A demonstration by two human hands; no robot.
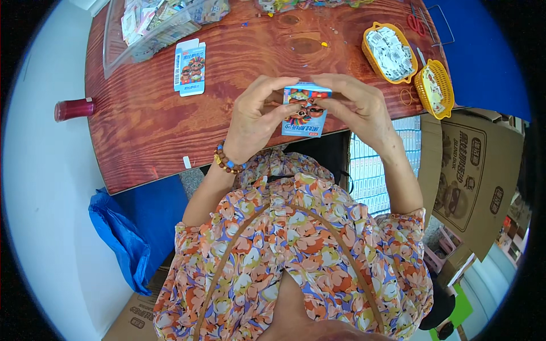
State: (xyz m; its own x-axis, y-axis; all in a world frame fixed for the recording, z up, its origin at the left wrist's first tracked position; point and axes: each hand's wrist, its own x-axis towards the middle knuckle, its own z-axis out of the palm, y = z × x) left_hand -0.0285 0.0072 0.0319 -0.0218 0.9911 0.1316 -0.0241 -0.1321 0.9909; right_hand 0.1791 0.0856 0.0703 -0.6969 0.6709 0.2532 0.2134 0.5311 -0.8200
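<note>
A small blue printed carton (305,126) with cartoon figures on its front is held between my two hands, above the table's near edge. My left hand (257,113) grips its left side, thumb pressed on the front face. On the opposite side my right hand (357,108) closes on it, with the thumb also on the front and the fingers at the upper edge. Both hands' fingers partly cover the carton's top end. A matching flat carton (192,71) with its flaps out lies on the table, beyond my left hand.
The reddish wooden table (142,136) carries a clear plastic bin (165,42) of packets, a yellow basket (369,52) of white sachets, a smaller yellow basket (446,85), red scissors (417,25) and a dark red jar (74,109). Right of my lap, a large cardboard box (483,165) holds rows of cartons (375,182).
</note>
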